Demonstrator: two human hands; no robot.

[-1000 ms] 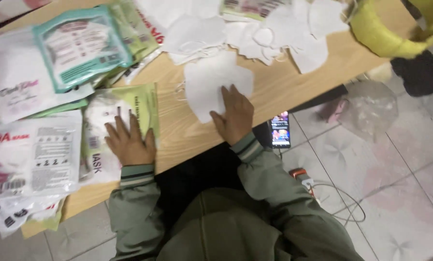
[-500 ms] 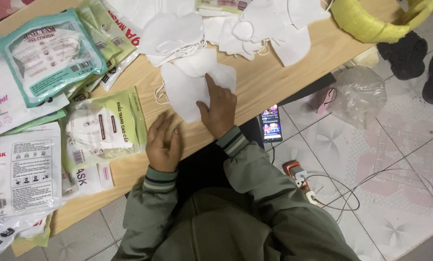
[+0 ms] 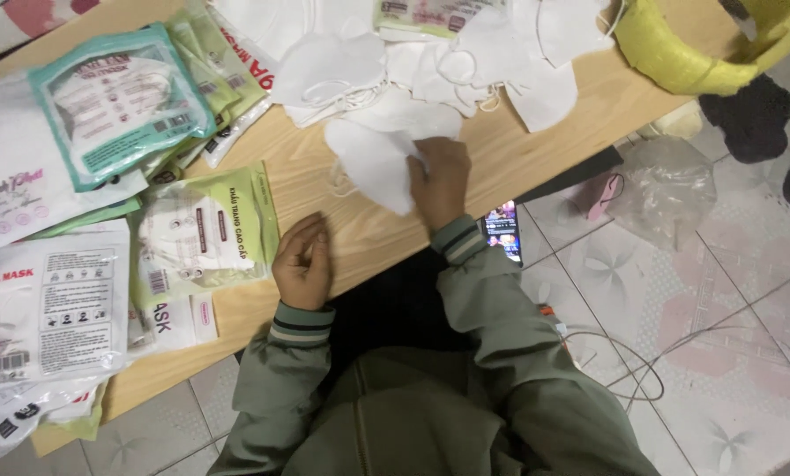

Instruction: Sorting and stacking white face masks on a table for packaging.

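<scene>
My right hand (image 3: 439, 181) grips the edge of a loose white face mask (image 3: 373, 159) that lies flat on the wooden table (image 3: 518, 145). My left hand (image 3: 301, 263) rests on the table near its front edge, fingers curled, holding nothing. It lies just right of a green packet (image 3: 203, 227) with a white mask inside. Both arms wear green jacket sleeves with striped cuffs.
A heap of loose white masks (image 3: 465, 53) covers the table's far side. Several packaged masks (image 3: 78, 132) are stacked at the left. A yellow basket (image 3: 704, 44) stands at the far right corner. On the tiled floor lie a lit phone (image 3: 503, 231), a clear plastic bag (image 3: 668, 189) and cables (image 3: 624, 370).
My right hand has gone from pressing flat on the white mask to gripping its edge. My left hand left the green packet, moved right and curled on the bare wood.
</scene>
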